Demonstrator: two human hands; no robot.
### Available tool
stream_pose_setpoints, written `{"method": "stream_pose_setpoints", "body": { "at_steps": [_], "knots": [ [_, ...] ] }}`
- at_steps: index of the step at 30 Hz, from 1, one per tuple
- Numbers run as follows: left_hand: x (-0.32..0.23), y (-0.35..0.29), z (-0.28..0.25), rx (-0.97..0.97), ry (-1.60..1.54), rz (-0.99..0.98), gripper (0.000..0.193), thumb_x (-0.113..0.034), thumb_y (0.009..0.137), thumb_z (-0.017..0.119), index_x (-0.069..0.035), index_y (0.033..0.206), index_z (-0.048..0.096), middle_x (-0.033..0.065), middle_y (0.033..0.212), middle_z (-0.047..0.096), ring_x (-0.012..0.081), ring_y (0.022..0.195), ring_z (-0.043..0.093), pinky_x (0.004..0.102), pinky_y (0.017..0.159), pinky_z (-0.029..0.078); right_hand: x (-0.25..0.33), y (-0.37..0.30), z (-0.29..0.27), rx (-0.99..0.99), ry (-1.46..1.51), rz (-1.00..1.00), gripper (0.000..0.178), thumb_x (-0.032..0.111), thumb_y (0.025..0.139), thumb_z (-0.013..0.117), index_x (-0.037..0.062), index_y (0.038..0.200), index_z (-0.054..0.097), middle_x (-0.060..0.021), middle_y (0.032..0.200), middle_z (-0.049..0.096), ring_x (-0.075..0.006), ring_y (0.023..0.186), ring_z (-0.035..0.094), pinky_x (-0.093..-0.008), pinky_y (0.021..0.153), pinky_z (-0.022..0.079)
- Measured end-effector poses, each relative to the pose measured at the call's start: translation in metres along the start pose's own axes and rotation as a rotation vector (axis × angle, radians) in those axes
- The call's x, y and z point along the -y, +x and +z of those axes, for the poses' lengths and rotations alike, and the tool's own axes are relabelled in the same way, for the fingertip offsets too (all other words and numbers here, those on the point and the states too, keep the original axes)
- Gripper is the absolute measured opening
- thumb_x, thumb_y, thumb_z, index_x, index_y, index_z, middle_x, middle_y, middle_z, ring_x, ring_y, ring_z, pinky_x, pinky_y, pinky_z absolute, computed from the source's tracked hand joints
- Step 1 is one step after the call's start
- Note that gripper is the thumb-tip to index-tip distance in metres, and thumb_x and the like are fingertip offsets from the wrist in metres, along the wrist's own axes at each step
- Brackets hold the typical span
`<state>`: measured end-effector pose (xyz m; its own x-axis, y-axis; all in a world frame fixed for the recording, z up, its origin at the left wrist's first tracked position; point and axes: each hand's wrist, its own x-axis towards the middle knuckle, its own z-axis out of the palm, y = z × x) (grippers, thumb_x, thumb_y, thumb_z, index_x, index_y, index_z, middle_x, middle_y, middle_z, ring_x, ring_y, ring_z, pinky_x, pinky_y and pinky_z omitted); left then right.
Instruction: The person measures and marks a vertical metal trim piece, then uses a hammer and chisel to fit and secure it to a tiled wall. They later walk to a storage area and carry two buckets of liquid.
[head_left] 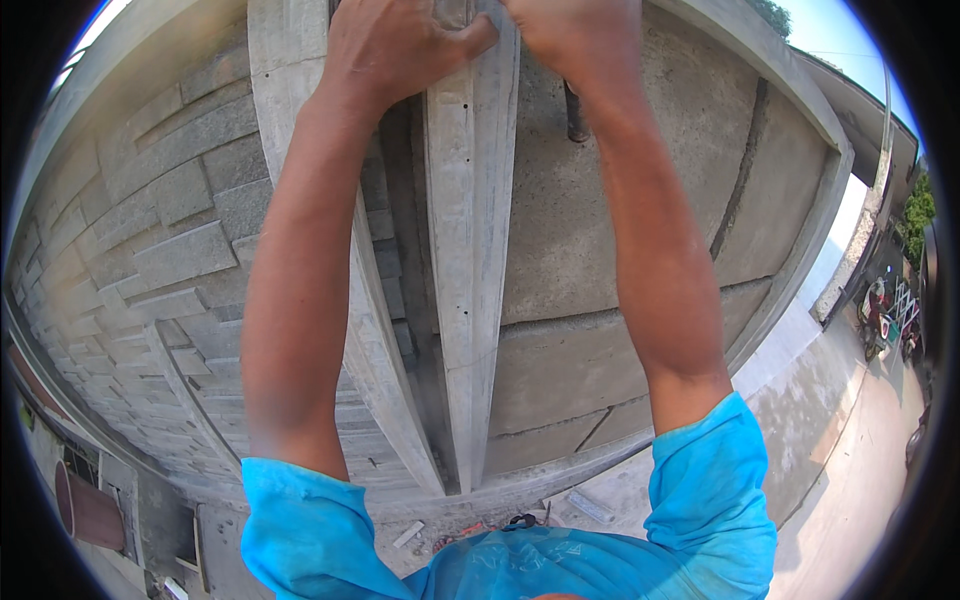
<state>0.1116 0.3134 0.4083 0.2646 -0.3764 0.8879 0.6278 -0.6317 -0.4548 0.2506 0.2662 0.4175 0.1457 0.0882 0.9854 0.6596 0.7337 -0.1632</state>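
Observation:
Both my arms reach up along a grey, grooved concrete pillar (470,250). At the top edge, my left hand (390,45) is closed at the pillar, its thumb lying across the face and its other fingers partly hidden. Whatever it grips is cut off or too unclear to name. My right hand (580,40) is raised beside it, closed, with its fingertips out of the picture. A dark, rod-like handle (575,115) sticks down from under that hand; the rest of this tool is hidden. Several small dark holes dot the pillar's face.
Left of the pillar stands a wall of staggered stone blocks (185,255); right of it are plain concrete panels (560,240) with dark joints. Below lie scraps and a dark cable (525,520). A brown bucket (90,508) is lower left; motorbikes (880,315) stand far right.

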Motion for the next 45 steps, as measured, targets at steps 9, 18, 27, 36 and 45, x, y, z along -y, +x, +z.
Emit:
{"method": "stream_pose_setpoints", "body": {
  "at_steps": [9, 18, 27, 36, 45],
  "knots": [
    [-0.01, 0.006, -0.016, 0.138, 0.186, -0.015, 0.032, -0.017, 0.072, 0.077, -0.009, 0.1, 0.063, 0.0113, 0.11, 0.059, 0.0324, 0.11, 0.055, 0.0436, 0.092, 0.046, -0.015, 0.005, -0.004, 0.032, -0.067, -0.055, 0.029, 0.018, 0.077, 0.082, -0.0023, 0.085, 0.064, -0.0182, 0.075, 0.067, -0.0318, 0.073, 0.069, -0.0401, 0.066, 0.052],
    [-0.012, 0.027, -0.029, 0.287, 0.338, -0.003, 0.034, -0.02, 0.078, 0.074, -0.011, 0.109, 0.064, 0.0102, 0.124, 0.059, 0.0297, 0.121, 0.052, 0.0451, 0.101, 0.043, -0.019, 0.008, -0.006, 0.027, -0.025, -0.037, 0.031, 0.017, 0.073, 0.084, -0.0035, 0.088, 0.065, -0.0192, 0.081, 0.068, -0.03, 0.079, 0.069, -0.0393, 0.07, 0.053],
    [0.01, 0.041, -0.028, 0.425, 0.17, 0.139, 0.031, -0.021, 0.081, 0.072, -0.01, 0.11, 0.065, 0.0122, 0.117, 0.063, 0.0309, 0.117, 0.054, 0.0456, 0.103, 0.042, -0.012, 0.012, -0.016, 0.088, -0.015, -0.02, 0.031, 0.018, 0.072, 0.083, -0.0037, 0.086, 0.065, -0.0207, 0.08, 0.068, -0.0328, 0.079, 0.07, -0.0404, 0.069, 0.053],
    [0.032, 0.057, -0.035, 0.551, 0.093, 0.316, 0.026, -0.014, 0.08, 0.066, -0.006, 0.105, 0.066, 0.0149, 0.108, 0.064, 0.0325, 0.109, 0.057, 0.0456, 0.098, 0.045, -0.025, 0.012, -0.006, -0.007, -0.124, -0.135, 0.035, 0.021, 0.072, 0.083, -0.0037, 0.085, 0.063, -0.0216, 0.08, 0.068, -0.0322, 0.078, 0.069, -0.0395, 0.069, 0.054],
    [0.041, 0.075, -0.046, 0.587, 0.145, 0.339, 0.032, -0.013, 0.081, 0.063, -0.006, 0.112, 0.065, 0.0169, 0.113, 0.063, 0.0333, 0.111, 0.057, 0.0459, 0.099, 0.045, -0.016, 0.023, -0.01, -0.025, -0.152, -0.175, 0.041, 0.026, 0.071, 0.085, -0.0025, 0.089, 0.061, -0.0218, 0.084, 0.067, -0.0329, 0.081, 0.068, -0.0402, 0.072, 0.053]
  ]
}}
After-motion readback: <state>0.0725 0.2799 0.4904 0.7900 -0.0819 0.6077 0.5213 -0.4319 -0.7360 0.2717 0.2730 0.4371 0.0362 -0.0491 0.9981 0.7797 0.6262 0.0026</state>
